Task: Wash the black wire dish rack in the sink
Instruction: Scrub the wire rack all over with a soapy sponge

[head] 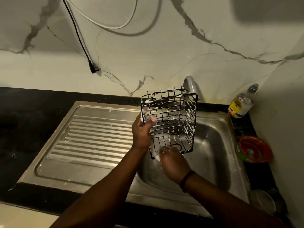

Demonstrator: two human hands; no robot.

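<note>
Spanning the lower frame, the black tabletop [24, 129] carries a stainless steel sink [213, 145] whose ribbed drainboard [92, 139] lies to your left of the basin. Behind it rises a pale marble-veined wall [164, 55], across which a black cable [77, 35] hangs down to an angled plug and a white cable [115, 27] loops. You hold the black wire dish rack [171, 119] in the air above the basin, tilted on its side so that its open interior faces you; white foam clings to many of its wires. The curved metal tap [191, 84] stands directly behind the rack's upper edge. Your left hand [142, 129] is clamped on the rack's left edge, with the thumb curled over the wire frame and foam on the fingertips. Your right hand [172, 160] is at the rack's lower edge, near the curved handle loop; whether its fingers are closed on the wire or merely pressed against it cannot be told, as they are hidden behind the back of the hand and the suds. A dark band [186, 180] encircles your right wrist. On the tabletop at the far right corner stands a clear soap bottle [241, 103] with a yellow label, and nearer to you sits a red-and-green bowl-like container [254, 149]. A round metal vessel [263, 200] lies at the lower right.
</note>
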